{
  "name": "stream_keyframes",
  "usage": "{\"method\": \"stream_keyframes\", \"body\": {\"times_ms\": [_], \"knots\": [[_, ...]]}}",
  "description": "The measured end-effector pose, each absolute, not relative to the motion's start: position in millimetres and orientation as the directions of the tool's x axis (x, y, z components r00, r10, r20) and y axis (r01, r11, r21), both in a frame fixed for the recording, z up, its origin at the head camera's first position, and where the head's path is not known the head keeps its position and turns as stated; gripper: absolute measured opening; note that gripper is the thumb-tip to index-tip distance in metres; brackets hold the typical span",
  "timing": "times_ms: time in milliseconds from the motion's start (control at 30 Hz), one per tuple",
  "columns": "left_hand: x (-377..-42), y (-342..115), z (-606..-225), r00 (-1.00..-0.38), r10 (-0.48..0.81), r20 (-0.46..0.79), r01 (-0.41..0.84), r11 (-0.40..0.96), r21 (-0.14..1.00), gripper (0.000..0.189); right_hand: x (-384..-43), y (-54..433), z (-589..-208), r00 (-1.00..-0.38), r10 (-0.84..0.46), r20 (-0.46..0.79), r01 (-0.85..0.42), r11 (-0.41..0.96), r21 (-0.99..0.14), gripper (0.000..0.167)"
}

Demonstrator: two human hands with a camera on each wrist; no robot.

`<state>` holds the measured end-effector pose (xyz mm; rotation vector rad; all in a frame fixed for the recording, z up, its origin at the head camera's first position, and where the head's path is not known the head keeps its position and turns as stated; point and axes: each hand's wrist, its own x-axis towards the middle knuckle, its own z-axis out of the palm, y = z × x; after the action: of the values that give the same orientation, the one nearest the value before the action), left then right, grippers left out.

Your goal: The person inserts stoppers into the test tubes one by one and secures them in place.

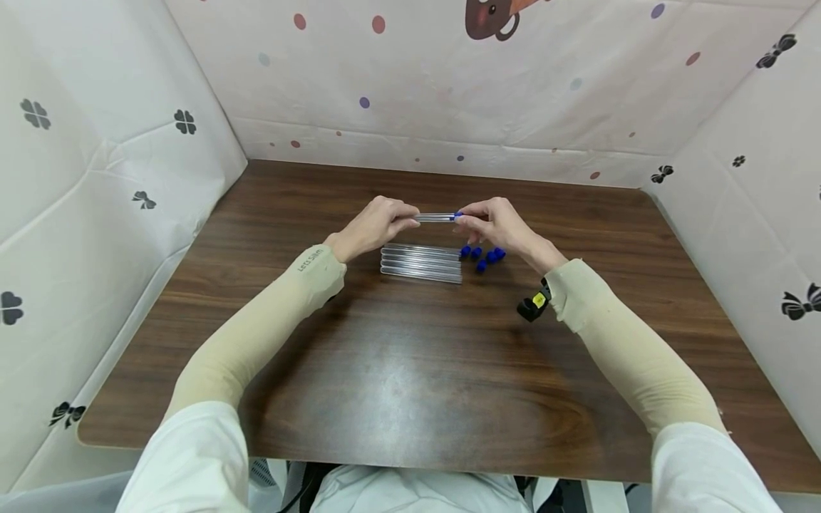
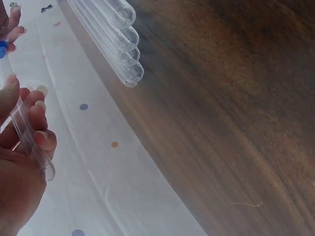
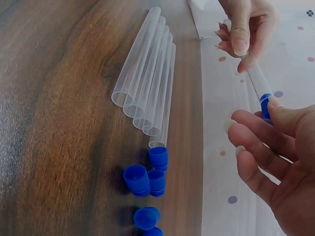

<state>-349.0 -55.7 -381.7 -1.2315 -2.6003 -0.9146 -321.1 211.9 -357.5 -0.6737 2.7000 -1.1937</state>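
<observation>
Probably for alignment, the left hand's (image 1: 377,225) curled fingers are gripping a clear tube (image 1: 436,218) at the head view's upper centre, the right hand's (image 1: 499,224) are pinching its blue cap (image 3: 265,104), and spare tubes (image 1: 420,263) and loose caps (image 1: 492,257) are lying just below.

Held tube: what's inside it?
The held tube looks clear, with no contents visible along its exposed stretch. The left hand covers part of it. A blue cap, pinched by the right hand, is at one end; how far it fits can't be told.
</observation>
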Motion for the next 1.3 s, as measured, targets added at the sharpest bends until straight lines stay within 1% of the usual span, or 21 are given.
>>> {"method": "stream_keyframes", "body": {"times_ms": [400, 667, 967, 1300], "knots": [[-347, -55, -380, -0.656, 0.666, 0.355, 0.744, 0.492, 0.452, 0.015, -319, 211, -357, -0.905, -0.424, 0.033, -0.306, 0.595, -0.743, 0.030], [-348, -55, -379, -0.646, 0.671, 0.364, 0.755, 0.489, 0.438, 0.014, -302, 202, -337, -0.899, -0.437, 0.018, -0.305, 0.597, -0.742, 0.025], [-347, -54, -378, -0.636, 0.678, 0.369, 0.763, 0.479, 0.434, 0.014, -319, 211, -357, -0.900, -0.436, 0.023, -0.294, 0.567, -0.769, 0.028], [-347, -53, -378, -0.625, 0.681, 0.382, 0.774, 0.475, 0.419, 0.013, -321, 214, -358, -0.894, -0.448, 0.014, -0.279, 0.531, -0.800, 0.028]]}}
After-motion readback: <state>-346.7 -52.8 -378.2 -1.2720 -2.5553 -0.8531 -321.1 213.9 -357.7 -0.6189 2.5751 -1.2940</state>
